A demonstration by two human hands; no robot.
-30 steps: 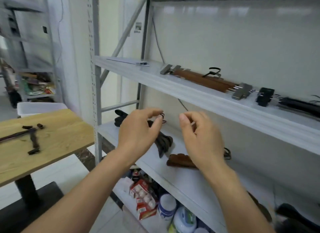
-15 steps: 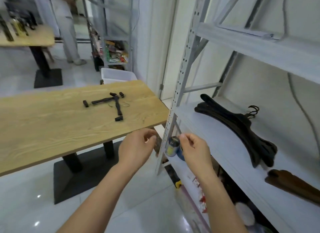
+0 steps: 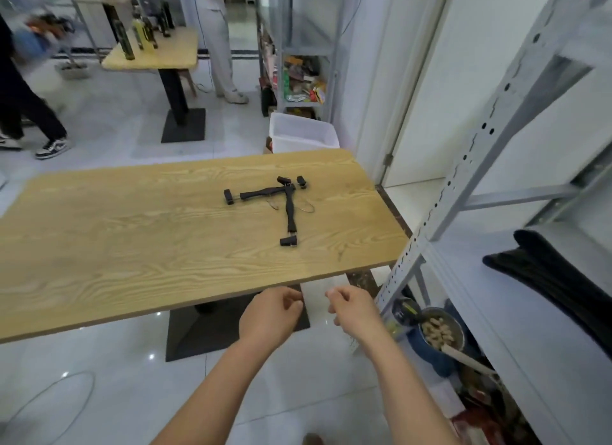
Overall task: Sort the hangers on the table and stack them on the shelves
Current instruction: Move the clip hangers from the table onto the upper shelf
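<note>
Two black clip hangers lie crossed on the wooden table [image 3: 132, 245]: one [image 3: 261, 192] runs left to right, the other [image 3: 290, 214] points toward me. My left hand [image 3: 270, 315] and my right hand [image 3: 354, 308] hang side by side just below the table's near edge, fingers loosely curled, holding nothing. A stack of black hangers [image 3: 556, 279] rests on the white shelf [image 3: 463, 255] at the right.
The grey shelf upright [image 3: 440, 192] stands close to the table's right corner. A pot of food [image 3: 442, 328] sits on the lower shelf. A white bin [image 3: 303, 136] is behind the table. Two people stand near a second table [image 3: 155, 51] with bottles.
My view has swung left from the shelves to the table. Both hands have dropped from the shelf and now hang empty in front of the table's edge.
</note>
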